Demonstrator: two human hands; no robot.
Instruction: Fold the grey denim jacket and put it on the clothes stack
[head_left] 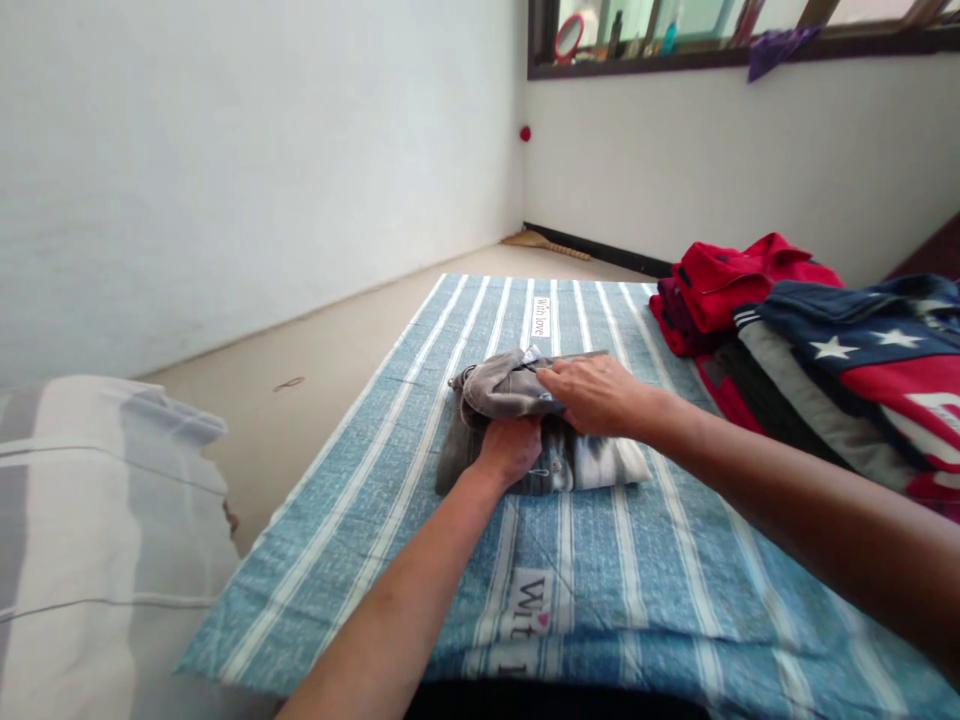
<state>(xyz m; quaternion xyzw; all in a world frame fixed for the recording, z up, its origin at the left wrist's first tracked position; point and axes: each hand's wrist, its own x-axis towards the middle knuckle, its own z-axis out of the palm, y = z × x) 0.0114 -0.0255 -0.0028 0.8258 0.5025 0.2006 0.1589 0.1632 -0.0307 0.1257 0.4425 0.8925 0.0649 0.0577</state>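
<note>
A folded garment in grey, dark and white lies in a compact bundle on the blue striped cloth. My left hand reaches into the bundle's near side beneath a grey flap, and its fingers are hidden in the fabric. From the right, my right hand closes on the upper layer of the garment, with the fingertips pressed into the grey cloth. A small whitish piece shows at the top of the bundle, too small to name.
Folded clothes are stacked at the right: a red garment behind a navy one with white stars. A grey-and-white striped cloth covers something at the left. A broom lies by the far corner, below a window ledge holding a mirror.
</note>
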